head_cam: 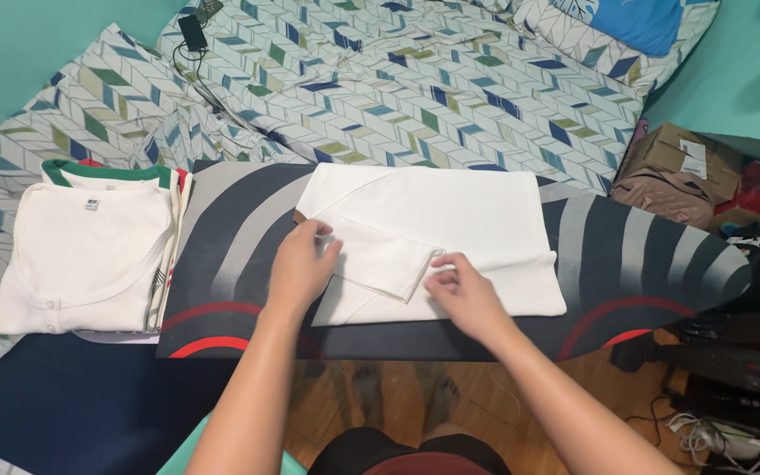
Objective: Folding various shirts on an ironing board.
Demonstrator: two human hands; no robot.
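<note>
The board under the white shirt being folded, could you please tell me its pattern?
The board has curved dark grey and light grey stripes with red arcs, seen in the head view.

Cardboard box (684,158) contents hidden, label unreadable

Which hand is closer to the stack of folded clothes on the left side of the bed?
Left. The left hand rests on the white shirt's folded sleeve, a short way right of the stack of folded clothes. The right hand lies farther right on the same shirt.
</note>
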